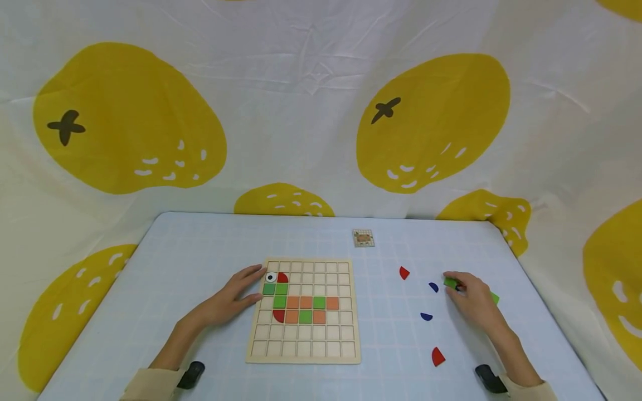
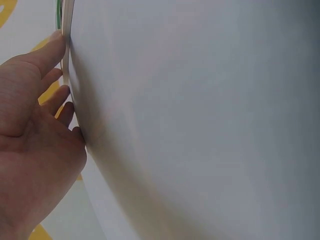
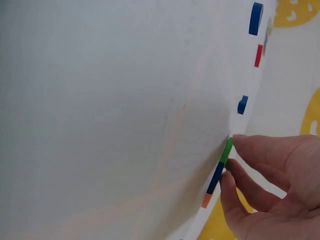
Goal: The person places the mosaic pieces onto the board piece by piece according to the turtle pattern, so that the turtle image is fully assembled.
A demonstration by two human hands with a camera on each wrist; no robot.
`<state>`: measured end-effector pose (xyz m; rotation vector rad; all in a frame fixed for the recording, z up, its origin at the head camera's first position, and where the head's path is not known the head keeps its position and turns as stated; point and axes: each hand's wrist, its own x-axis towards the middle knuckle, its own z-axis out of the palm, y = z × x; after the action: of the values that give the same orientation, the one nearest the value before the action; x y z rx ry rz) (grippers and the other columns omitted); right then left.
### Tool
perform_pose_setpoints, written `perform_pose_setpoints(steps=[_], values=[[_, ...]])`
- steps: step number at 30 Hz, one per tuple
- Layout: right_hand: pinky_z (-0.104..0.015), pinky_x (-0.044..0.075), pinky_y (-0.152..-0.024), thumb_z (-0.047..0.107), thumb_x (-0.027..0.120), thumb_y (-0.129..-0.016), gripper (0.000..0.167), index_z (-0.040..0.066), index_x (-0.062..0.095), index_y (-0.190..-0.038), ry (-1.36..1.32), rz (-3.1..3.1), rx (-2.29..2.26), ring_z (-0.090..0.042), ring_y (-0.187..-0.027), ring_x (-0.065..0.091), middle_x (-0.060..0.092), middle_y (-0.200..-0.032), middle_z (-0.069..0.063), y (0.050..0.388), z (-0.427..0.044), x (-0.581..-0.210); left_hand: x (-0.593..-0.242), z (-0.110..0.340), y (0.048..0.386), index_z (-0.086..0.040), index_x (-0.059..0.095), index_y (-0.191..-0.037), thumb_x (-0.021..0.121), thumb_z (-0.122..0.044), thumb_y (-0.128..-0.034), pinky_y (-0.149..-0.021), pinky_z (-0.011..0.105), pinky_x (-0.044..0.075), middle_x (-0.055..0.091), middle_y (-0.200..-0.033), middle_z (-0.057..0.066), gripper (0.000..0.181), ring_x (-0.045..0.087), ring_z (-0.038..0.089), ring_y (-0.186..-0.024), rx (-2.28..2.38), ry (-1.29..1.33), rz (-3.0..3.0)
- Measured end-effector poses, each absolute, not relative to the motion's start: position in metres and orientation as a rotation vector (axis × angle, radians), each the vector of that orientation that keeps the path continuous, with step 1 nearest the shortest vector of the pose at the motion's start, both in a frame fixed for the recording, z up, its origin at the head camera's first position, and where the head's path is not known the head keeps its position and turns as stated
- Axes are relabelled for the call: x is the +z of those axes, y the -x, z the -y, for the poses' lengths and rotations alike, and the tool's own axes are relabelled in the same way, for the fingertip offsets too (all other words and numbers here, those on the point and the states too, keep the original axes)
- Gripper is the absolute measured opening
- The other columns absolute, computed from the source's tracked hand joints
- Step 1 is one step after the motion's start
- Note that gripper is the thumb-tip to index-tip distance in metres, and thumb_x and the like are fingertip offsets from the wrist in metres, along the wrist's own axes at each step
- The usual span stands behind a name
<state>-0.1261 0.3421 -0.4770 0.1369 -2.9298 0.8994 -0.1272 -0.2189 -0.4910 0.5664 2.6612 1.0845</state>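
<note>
My left hand (image 1: 224, 304) rests at the left edge of a square wooden grid board (image 1: 303, 360), its thumb and fingers touching the rim. On the board, green and orange square tiles, two red quarter-round pieces and a white eye tile (image 1: 271, 277) form a figure. Off to the right, my right hand (image 1: 473, 303) pinches a green tile (image 1: 450, 283) between thumb and fingers, low at the tabletop. The right wrist view shows a blue piece (image 3: 215, 179) and an orange piece (image 3: 206, 201) beside that green tile (image 3: 227, 150). Another green piece (image 1: 495, 298) is partly hidden behind the hand.
Between board and right hand lie red quarter-round pieces (image 1: 404, 273) (image 1: 438, 356) and blue half-round pieces (image 1: 433, 287) (image 1: 426, 316). A small picture card (image 1: 363, 238) lies near the table's back edge. Behind the table hangs a white cloth with yellow fruit shapes (image 1: 433, 125).
</note>
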Motion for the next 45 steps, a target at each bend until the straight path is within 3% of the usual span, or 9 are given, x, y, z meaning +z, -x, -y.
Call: perform_pose_setpoints(steps=[5,9,13,18,35,45], values=[[-0.065,0.048,-0.099,-0.005,0.067,-0.095,0.034,-0.008,0.064,-0.128,-0.135,2.944,0.873,-0.047,-0.112,0.058,0.063,-0.125,-0.032,0.129,-0.343,-0.477,-0.49,0.219,0.127,-0.01,0.036,-0.16,0.062,-0.031,-0.1044,-0.116,0.069,0.025,0.023,-0.166,0.02,0.066,0.019,0.047,-0.152,1.081,-0.565,-2.663],[-0.061,0.052,-0.095,-0.007,0.07,-0.092,0.033,-0.006,0.065,-0.124,-0.118,2.932,0.861,-0.041,-0.104,0.058,0.063,-0.119,-0.028,0.129,-0.342,-0.477,-0.49,0.219,0.126,-0.009,0.036,-0.16,0.062,-0.031,-0.1043,-0.116,0.069,0.025,0.023,-0.166,0.021,0.066,0.019,0.047,-0.152,1.079,-0.573,-2.665],[-0.036,0.055,-0.083,-0.005,0.074,-0.089,0.029,-0.003,0.069,-0.118,-0.116,2.899,0.833,-0.031,-0.093,0.057,0.064,-0.108,-0.02,0.129,-0.341,-0.475,-0.489,0.219,0.126,-0.007,0.036,-0.16,0.063,-0.03,-0.1042,-0.115,0.07,0.026,0.024,-0.165,0.022,0.066,0.02,0.049,-0.151,1.079,-0.591,-2.672],[-0.015,0.046,-0.072,-0.003,0.075,-0.09,0.02,-0.001,0.073,-0.11,-0.136,2.852,0.833,-0.027,-0.088,0.058,0.066,-0.099,-0.014,0.129,-0.337,-0.472,-0.49,0.22,0.127,-0.008,0.035,-0.161,0.062,-0.031,-0.1045,-0.115,0.069,0.025,0.023,-0.166,0.021,0.066,0.019,0.048,-0.151,1.066,-0.58,-2.669],[-0.005,0.044,-0.077,0.001,0.075,-0.093,0.021,0.0,0.072,-0.113,-0.144,2.814,0.998,-0.028,-0.095,0.064,0.069,-0.103,-0.013,0.122,-0.305,-0.458,-0.49,0.22,0.127,-0.009,0.034,-0.161,0.061,-0.03,-0.1049,-0.116,0.07,0.024,0.022,-0.166,0.02,0.066,0.018,0.048,-0.152,1.073,-0.578,-2.658],[-0.008,0.049,-0.077,0.0,0.076,-0.091,0.019,0.002,0.072,-0.11,-0.21,2.769,1.067,-0.024,-0.092,0.065,0.07,-0.099,-0.007,0.12,-0.278,-0.455,-0.489,0.219,0.126,-0.009,0.034,-0.161,0.061,-0.03,-0.1052,-0.116,0.069,0.024,0.022,-0.166,0.021,0.066,0.018,0.048,-0.152,1.071,-0.579,-2.654]])
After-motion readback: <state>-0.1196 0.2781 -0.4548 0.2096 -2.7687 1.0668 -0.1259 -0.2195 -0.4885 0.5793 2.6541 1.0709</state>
